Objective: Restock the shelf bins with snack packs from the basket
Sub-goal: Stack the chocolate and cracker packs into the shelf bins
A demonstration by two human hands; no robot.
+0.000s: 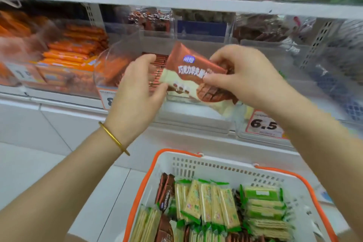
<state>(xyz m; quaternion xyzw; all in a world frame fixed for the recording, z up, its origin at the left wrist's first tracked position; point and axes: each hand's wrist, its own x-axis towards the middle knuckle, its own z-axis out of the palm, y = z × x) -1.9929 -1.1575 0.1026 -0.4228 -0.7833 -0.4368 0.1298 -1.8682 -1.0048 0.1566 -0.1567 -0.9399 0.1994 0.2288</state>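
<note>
A white metal shelf point(176, 3) runs across the top half of the view, with clear plastic bins standing side by side along its front edge. Below it, at the bottom right, sits a white perforated plastic basket with an orange rim point(188, 165).

The middle clear bin point(196, 121) holds a row of brown packs on edge point(157, 68) against its left wall. The bin to its left is filled with orange-wrapped bars point(74, 49), too many and too blurred to count.

One brown-and-cream foil snack pack with white lettering point(192, 72) is held above the middle bin's front edge, tilted with its left end higher, between both hands and well above the basket. The left hand point(135, 92) grips the pack's lower left corner, thumb on the front and fingers curled behind. The right hand point(245, 80) pinches the pack's right end, thumb on the face and fingers curled over the top edge.

In the basket, green-and-cream cracker packs point(212, 202) fill most of the floor, more than a dozen, though I cannot give an exact count. Two brown snack packs point(166, 188) stand at the basket's far left corner, with at least one more along its left wall.

One thin gold bangle point(114, 137) circles the left wrist. One red-bordered price tag reading 6.5 point(264, 123) hangs on the shelf's front edge below the right hand.
</note>
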